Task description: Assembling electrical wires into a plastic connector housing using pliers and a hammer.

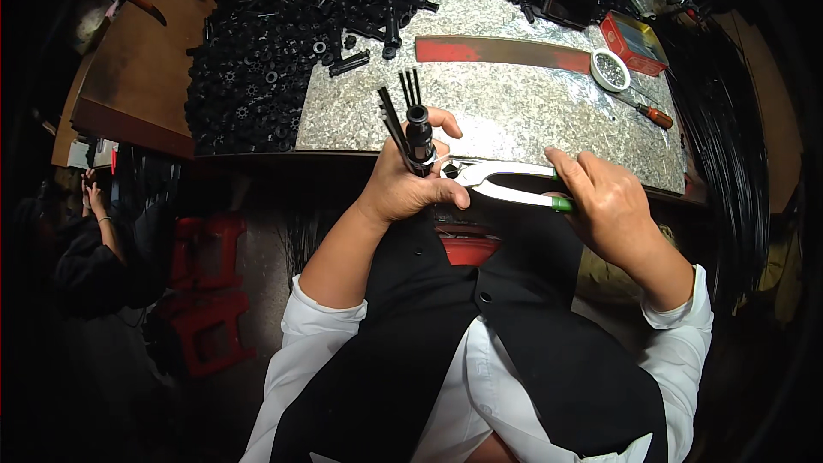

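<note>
The speckled worktop (514, 124) is heaped along its left and far sides with small black parts (257, 60), and at its near edge I see the left hand (396, 193) curled around a black tube (419, 133), with thin black rods (394, 124) sticking up beside it. The right hand (607, 201) holds the white pliers (474, 174) by their spread handles, the head just beside the left thumb, though I can't tell what it bites. It looks like the pliers are being lined up near the tube's lower end, so the next move calls for a steady left hand and a careful squeeze.
</note>
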`<state>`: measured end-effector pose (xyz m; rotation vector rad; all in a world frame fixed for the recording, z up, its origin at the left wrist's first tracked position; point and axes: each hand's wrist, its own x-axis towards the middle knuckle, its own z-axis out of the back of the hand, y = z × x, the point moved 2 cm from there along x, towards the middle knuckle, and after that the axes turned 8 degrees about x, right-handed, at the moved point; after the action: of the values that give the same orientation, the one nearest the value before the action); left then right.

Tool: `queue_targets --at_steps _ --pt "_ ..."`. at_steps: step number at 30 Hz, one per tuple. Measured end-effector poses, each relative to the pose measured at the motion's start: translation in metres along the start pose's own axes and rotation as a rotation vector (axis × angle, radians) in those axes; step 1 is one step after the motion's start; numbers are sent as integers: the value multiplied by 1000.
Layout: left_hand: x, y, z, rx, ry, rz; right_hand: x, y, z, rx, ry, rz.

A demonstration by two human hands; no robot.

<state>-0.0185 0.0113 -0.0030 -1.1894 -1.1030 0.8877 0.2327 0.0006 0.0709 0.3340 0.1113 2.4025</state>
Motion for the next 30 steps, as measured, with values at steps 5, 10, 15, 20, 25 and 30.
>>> queue_targets --at_steps 5,10,15,20,25,30 --pt "5 -2 -9 41 3 -62 -1 2 7 -41 7 16" --pt "2 -1 -12 45 33 6 -2 5 12 -78 31 23" --pt "1 4 -14 166 33 -1 -3 5 6 -108 133 -23" --pt "-3 15 -13 164 -3 -56 -2 -8 0 199 211 -54" --pt "-6 10 -9 2 -15 1 -4 -23 -7 736 99 -233" --pt "-3 -3 -34 223 -62 -71 26 3 -15 957 -123 -87"
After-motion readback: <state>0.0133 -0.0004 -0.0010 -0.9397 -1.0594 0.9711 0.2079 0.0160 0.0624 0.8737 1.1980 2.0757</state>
